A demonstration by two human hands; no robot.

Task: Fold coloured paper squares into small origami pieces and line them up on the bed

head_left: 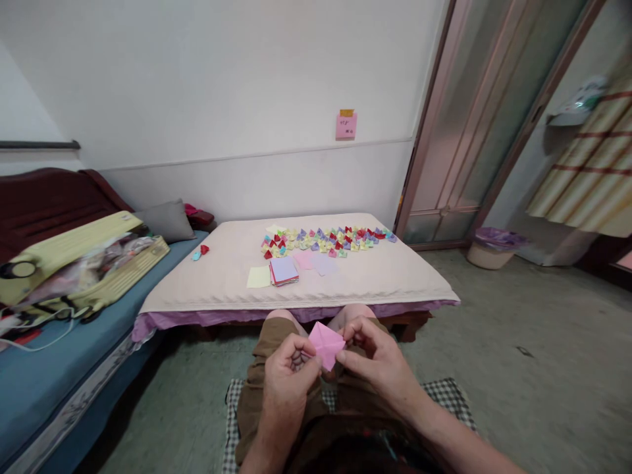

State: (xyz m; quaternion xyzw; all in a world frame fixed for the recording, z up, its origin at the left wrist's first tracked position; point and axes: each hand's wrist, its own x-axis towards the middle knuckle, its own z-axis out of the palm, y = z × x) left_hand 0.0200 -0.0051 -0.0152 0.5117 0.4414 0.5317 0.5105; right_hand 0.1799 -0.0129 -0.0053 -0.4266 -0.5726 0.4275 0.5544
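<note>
Above my lap, a pink folded paper square [326,345] with crease lines is held corner-up between both hands. My left hand [292,368] pinches its left side between thumb and fingers. At its right corner, my right hand [371,352] grips the edge with thumb and forefinger. On the table [207,283] in front lies a stack of coloured paper squares [284,270], a lilac one on top. Beside it are a yellow sheet [259,277], a pink sheet [305,259] and a pale lilac sheet [324,264]. Behind them stand rows of small folded paper pieces [323,241] in several colours.
A red and a light blue scrap [200,252] lie at the table's left. A blue-covered bed [113,289] on the left bears an open yellow suitcase [93,263] and a grey cushion [168,222]. A lined bin [494,248] stands by the sliding door [454,131] on the right.
</note>
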